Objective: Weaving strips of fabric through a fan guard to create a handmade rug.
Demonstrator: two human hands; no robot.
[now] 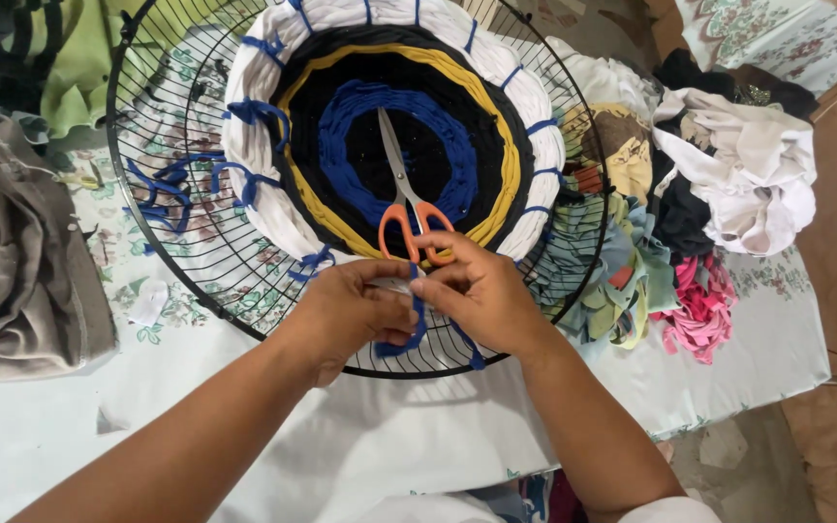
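Two hands met at the near edge of a round black wire fan guard [162,126] lying flat on the tabletop [70,426]. L hand [353,312] was closed, fingers pinched on a pale bit of cloth & a blue fabric strip [417,324]; the strip's loose ends hung down over the guard's rim betw. the two hands. R hand [481,291] was closed too, fingertips nipping the same strip right next to the left's, the two hands touching. Couldn't tell exactly how the strip wound round the wire, fingers hid it.

Inside the guard sat a woven rag circle: white outer band [254,184] lashed w/ blue ties, then black, a thin yellow ring [506,145], more black, a blue ring [341,136], black centre. Orange-handled scissors [409,208] lay on the weave, blades pointing away from the person, handles just beyond the right hand's fingers, near but not held.

More blue strips [162,194] were knotted on the bare wires at the left part of the guard. Grey cloth [21,252] was heaped at far left, green cloth [79,58] behind it. Right of the guard lay a heap of mixed scraps [622,271], w/ pink strips [695,310] and a crumpled white garment [758,174]. A floral-print sheet [767,339] covered the tabletop.
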